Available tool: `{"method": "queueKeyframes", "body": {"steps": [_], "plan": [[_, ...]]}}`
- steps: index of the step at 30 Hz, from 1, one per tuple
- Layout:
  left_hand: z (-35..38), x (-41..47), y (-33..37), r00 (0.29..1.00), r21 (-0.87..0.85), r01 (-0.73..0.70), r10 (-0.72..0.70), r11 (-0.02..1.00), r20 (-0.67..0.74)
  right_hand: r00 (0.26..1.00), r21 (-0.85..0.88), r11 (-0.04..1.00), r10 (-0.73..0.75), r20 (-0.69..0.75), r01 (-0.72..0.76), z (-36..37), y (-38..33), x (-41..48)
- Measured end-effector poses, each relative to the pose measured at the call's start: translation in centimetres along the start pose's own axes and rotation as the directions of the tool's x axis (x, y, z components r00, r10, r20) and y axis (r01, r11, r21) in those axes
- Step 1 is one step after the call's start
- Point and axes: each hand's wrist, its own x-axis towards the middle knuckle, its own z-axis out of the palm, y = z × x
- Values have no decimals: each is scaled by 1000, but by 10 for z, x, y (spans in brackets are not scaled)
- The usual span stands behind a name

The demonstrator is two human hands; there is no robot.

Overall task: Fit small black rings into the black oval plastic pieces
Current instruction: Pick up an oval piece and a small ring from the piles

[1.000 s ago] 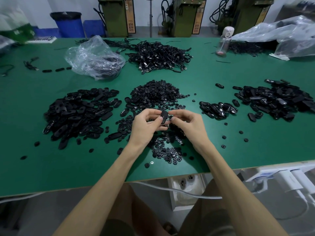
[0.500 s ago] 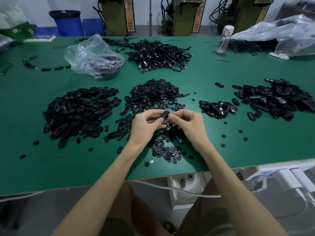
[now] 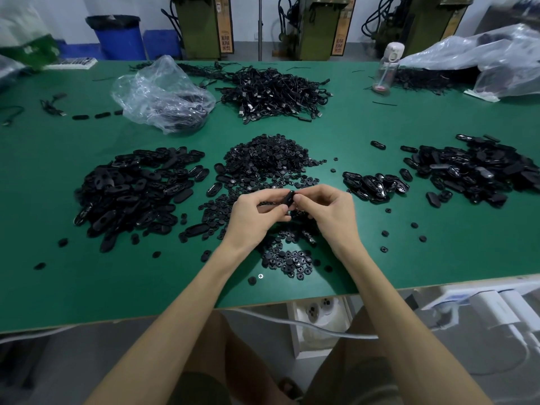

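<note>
- Whatever is pinched by the curled right hand [image 3: 331,213] is hidden; its grip cannot be told.
- A smooth black oval piece [image 3: 289,199] is pinched edge-on in the grip of the left hand [image 3: 255,219], above the green worktop [image 3: 438,258].

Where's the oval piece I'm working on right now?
Head view, centre: the oval piece is pinched between the left hand and right hand, over the near edge of the ring pile.

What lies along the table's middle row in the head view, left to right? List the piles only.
In order: left heap of oval pieces → heap of small rings → small cluster of oval pieces → right heap of oval pieces.
</note>
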Motion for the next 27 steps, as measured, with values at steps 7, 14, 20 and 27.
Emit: {"method": "queueKeyframes", "body": {"steps": [7,14,20,27], "plan": [[2,1,-2,1000,18,3,-3,1000,-15,998,-59,998,-26,-55,22,1,2,1],[-2,3,-6,996,55,45,-40,997,-84,999,-88,996,-31,-26,28,2,0,0],[-1,3,-5,996,55,43,-39,998,-76,1000,-51,999,-12,-15,12,2,-1,0],[-2,4,-9,996,89,49,-43,995,-74,1000,-69,998,-1,4,1,3,-2,-1]]}}
